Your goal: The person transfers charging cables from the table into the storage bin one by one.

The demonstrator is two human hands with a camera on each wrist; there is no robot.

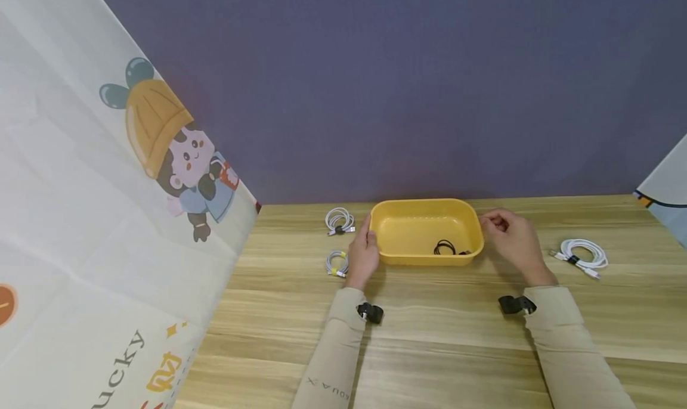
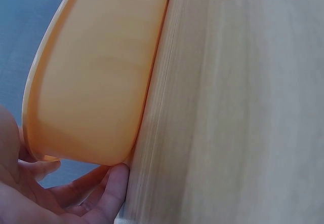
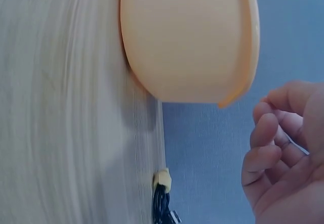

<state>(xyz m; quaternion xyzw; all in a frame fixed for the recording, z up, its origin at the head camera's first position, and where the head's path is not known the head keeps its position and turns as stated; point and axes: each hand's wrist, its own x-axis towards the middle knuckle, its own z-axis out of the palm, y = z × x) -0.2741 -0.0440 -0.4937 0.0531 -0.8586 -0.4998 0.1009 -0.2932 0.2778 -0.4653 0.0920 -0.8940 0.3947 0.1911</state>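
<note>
A yellow plastic basket (image 1: 399, 259) sits on the table; inside near its front right lies a coiled black cable (image 1: 444, 242). My left hand (image 1: 364, 257) holds the basket's left end. In the left wrist view the fingertips (image 2: 119, 176) reach its lower corner and the thumb side is at the rim. My right hand (image 1: 512, 239) is beside the basket's right end, fingers loosely curled with nothing visible in them. The right wrist view shows a gap between this hand (image 3: 283, 148) and the basket (image 3: 187, 41).
Left of the basket lie a white coiled cable (image 1: 340, 219) and a grey coiled cable with yellow ties (image 1: 337, 263). Another white cable (image 1: 588, 254) lies at the right. A black cable with a yellow tie (image 3: 161, 201) shows in the right wrist view. A dark wall (image 1: 408, 99) stands behind.
</note>
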